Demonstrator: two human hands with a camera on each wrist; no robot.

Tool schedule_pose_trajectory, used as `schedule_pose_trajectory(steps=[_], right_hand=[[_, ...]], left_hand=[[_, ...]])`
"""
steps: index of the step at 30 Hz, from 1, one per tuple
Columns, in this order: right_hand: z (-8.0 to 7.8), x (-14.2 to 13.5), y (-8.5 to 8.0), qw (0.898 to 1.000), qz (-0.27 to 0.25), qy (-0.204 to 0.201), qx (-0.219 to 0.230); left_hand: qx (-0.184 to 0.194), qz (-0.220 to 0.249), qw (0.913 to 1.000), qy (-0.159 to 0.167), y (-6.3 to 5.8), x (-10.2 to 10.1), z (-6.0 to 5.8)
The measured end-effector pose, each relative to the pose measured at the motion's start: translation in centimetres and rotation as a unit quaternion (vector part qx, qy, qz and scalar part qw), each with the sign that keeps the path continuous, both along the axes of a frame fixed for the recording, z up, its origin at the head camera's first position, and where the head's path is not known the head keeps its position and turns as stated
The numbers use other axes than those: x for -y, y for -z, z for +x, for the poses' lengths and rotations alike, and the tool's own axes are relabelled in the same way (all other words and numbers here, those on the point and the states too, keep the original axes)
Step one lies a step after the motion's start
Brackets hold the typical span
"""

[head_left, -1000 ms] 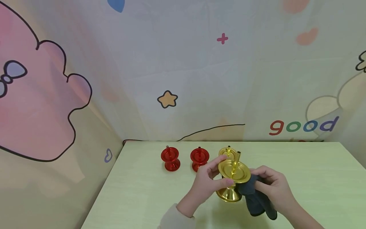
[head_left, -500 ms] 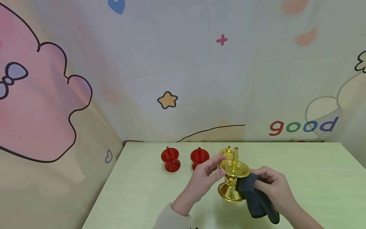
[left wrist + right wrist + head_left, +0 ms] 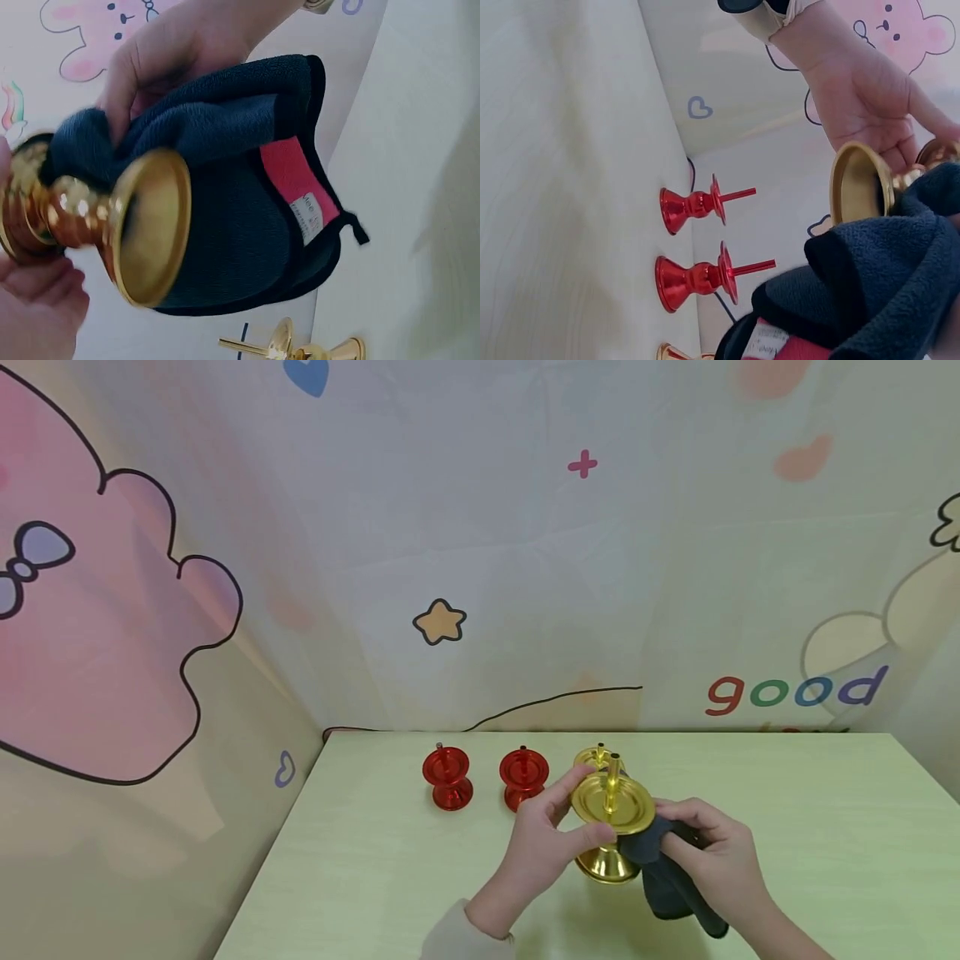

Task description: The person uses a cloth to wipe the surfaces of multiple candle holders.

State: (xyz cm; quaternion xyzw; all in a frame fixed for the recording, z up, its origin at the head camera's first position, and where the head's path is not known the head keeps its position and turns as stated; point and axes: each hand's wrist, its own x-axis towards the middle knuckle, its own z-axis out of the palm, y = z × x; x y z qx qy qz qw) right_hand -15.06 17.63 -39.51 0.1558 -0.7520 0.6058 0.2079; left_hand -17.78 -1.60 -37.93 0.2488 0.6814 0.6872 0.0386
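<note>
A shiny gold candle holder [image 3: 630, 814], with a round dish, a thin central tube and a flared base, is held above the table in front of me. My left hand [image 3: 536, 843] grips its dish between thumb and fingers from the left. On the right, my right hand [image 3: 720, 856] pinches a dark blue-grey cloth [image 3: 671, 893] pressed against the holder's stem under the dish. The left wrist view shows the flared base [image 3: 154, 225] and the cloth's pink label patch [image 3: 296, 180]. The cloth hides part of the stem.
Two red candle holders [image 3: 447, 777] stand upright in a row at the back of the pale green table [image 3: 337, 877]. A second gold candle holder [image 3: 591, 757] stands to their right, mostly hidden behind the held one. A printed backdrop [image 3: 510, 568] hangs behind the table.
Half a second ago my left hand was loosened beside the gold candle holder; now it grips the dish again. The holder has tilted slightly toward me. My right hand keeps the cloth on it.
</note>
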Motion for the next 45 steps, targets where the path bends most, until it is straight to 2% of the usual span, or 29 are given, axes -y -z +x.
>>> schedule_pose_trajectory(steps=[2, 5, 6, 8, 10, 13, 16, 18, 20, 22, 24, 28, 32, 35, 37, 39, 41, 45], right_hand=[[-0.2, -0.3, 0.1, 0.997, -0.044, -0.052, -0.022], [-0.4, -0.8, 0.3, 0.984, -0.104, -0.138, -0.047], [-0.5, -0.9, 0.3, 0.980, -0.113, -0.158, -0.052], [-0.6, -1.0, 0.3, 0.975, -0.122, -0.177, -0.050], [-0.6, -1.1, 0.2, 0.977, -0.119, -0.171, -0.040], [-0.5, -1.2, 0.1, 0.987, -0.099, -0.126, -0.013], [-0.5, -1.2, 0.0, 0.995, -0.072, -0.068, 0.012], [-0.5, -1.2, -0.1, 0.998, -0.052, -0.032, 0.022], [-0.5, -1.1, -0.1, 0.999, -0.041, -0.013, 0.022], [-0.5, -1.0, -0.2, 0.999, -0.030, -0.005, 0.016], [-0.5, -1.0, -0.2, 1.000, -0.022, -0.007, 0.009], [-0.6, -1.3, -0.2, 1.000, -0.017, -0.025, -0.003], [-1.0, -2.2, 0.0, 0.996, -0.028, -0.083, 0.000], [-1.4, -3.3, 0.2, 0.991, -0.022, -0.128, 0.035], [-1.7, -4.2, 0.3, 0.988, -0.008, -0.139, 0.074], [-1.9, -5.3, 0.4, 0.985, 0.006, -0.133, 0.108], [-2.1, -6.7, 0.6, 0.985, 0.027, -0.103, 0.134], [-2.1, -9.9, 0.8, 0.986, 0.036, -0.032, 0.159]], left_hand=[[-0.002, 0.021, 0.9987, 0.047, 0.0, 0.2, -0.2], [-0.004, 0.032, 0.9924, 0.119, -0.1, 0.6, -0.6], [-0.005, 0.031, 0.9903, 0.135, -0.1, 0.7, -0.7], [-0.002, 0.021, 0.9897, 0.142, -0.1, 0.7, -0.8], [0.012, 0.015, 0.9929, 0.117, -0.1, 0.7, -0.9], [0.030, 0.019, 0.9976, 0.059, 0.0, 0.4, -0.8], [0.007, -0.004, 0.9998, 0.018, 0.1, 0.0, -0.5], [-0.030, -0.033, 0.9990, 0.006, 0.1, -0.2, -0.4], [-0.054, -0.062, 0.9966, 0.001, 0.1, -0.3, -0.3], [-0.061, -0.074, 0.9953, -0.006, 0.0, -0.5, -0.4], [-0.051, -0.074, 0.9959, -0.014, 0.1, -0.6, -0.4], [-0.029, -0.053, 0.9982, -0.006, 0.2, -0.9, -0.8], [-0.008, -0.013, 0.9980, 0.062, 0.4, -0.8, -1.4], [0.030, 0.024, 0.9929, 0.113, 0.7, -0.9, -1.9], [0.055, 0.040, 0.9899, 0.124, 1.0, -1.2, -2.1], [0.070, 0.052, 0.9893, 0.117, 1.3, -1.6, -2.3], [0.072, 0.058, 0.9908, 0.098, 1.6, -2.1, -2.6], [0.071, 0.051, 0.9955, 0.036, 2.6, -3.7, -3.7]])
